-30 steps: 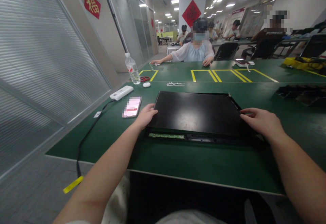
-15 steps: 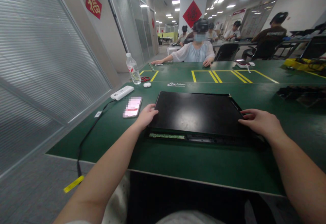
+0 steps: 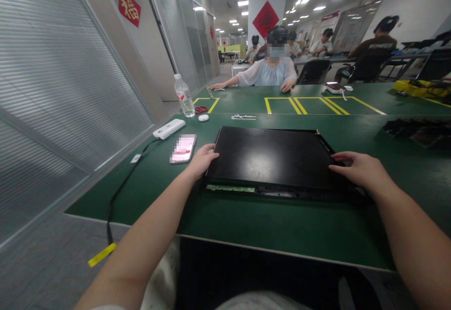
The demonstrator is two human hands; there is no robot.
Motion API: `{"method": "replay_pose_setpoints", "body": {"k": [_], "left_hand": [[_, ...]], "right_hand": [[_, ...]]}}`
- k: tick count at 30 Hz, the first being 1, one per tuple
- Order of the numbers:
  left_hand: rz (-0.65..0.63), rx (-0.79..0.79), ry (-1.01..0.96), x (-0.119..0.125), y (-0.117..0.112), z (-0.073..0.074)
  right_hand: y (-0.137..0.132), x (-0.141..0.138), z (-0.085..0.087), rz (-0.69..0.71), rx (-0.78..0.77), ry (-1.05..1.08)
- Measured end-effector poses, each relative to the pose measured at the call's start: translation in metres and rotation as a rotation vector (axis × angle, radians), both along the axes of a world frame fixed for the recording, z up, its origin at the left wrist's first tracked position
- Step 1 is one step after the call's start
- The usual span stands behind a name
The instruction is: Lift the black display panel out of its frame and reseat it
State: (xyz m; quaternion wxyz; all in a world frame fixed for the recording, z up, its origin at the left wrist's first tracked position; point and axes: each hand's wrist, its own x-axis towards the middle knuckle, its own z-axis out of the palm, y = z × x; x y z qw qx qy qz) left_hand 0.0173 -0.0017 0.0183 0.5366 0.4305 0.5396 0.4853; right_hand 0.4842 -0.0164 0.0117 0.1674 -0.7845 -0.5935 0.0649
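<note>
A flat black screen panel [image 3: 271, 157] lies on the green table [image 3: 282, 225] in front of me. A thin green circuit strip [image 3: 230, 189] runs along its near edge. My left hand [image 3: 201, 159] grips the panel's left edge, thumb on top. On the right edge, my right hand [image 3: 359, 169] rests with its fingers pressed on the panel's top surface.
A phone [image 3: 182, 148] lies just left of the panel, with a white power bank [image 3: 168, 128] and its black cable [image 3: 120, 188] beyond. A water bottle [image 3: 183, 96], red scissors [image 3: 200, 109] and small white object [image 3: 203, 118] stand farther back. A person [image 3: 271, 68] sits across the table. Dark parts [image 3: 416, 131] lie at right.
My right hand has slid slightly along the panel's right edge, its fingers reaching a little further onto the top. The left hand and panel have hardly moved.
</note>
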Motion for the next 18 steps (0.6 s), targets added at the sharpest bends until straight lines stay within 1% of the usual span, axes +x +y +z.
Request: {"method": "replay_pose_setpoints", "body": {"k": [5, 11, 13, 18], "left_hand": [[-0.032, 0.009, -0.033, 0.0000, -0.0011, 0.0011], [-0.076, 0.022, -0.086, -0.0012, -0.0022, 0.0017], [-0.074, 0.035, -0.081, -0.0015, -0.0026, 0.0011], [-0.091, 0.085, -0.052, -0.0029, -0.0029, -0.0014]], "right_hand": [[-0.0002, -0.0017, 0.0009, 0.042, -0.036, 0.022], [0.0018, 0.0040, -0.0013, 0.049, 0.009, 0.062], [0.0025, 0.0048, -0.0013, 0.054, 0.023, 0.064], [0.0030, 0.0038, 0.0002, 0.029, 0.002, 0.111]]}}
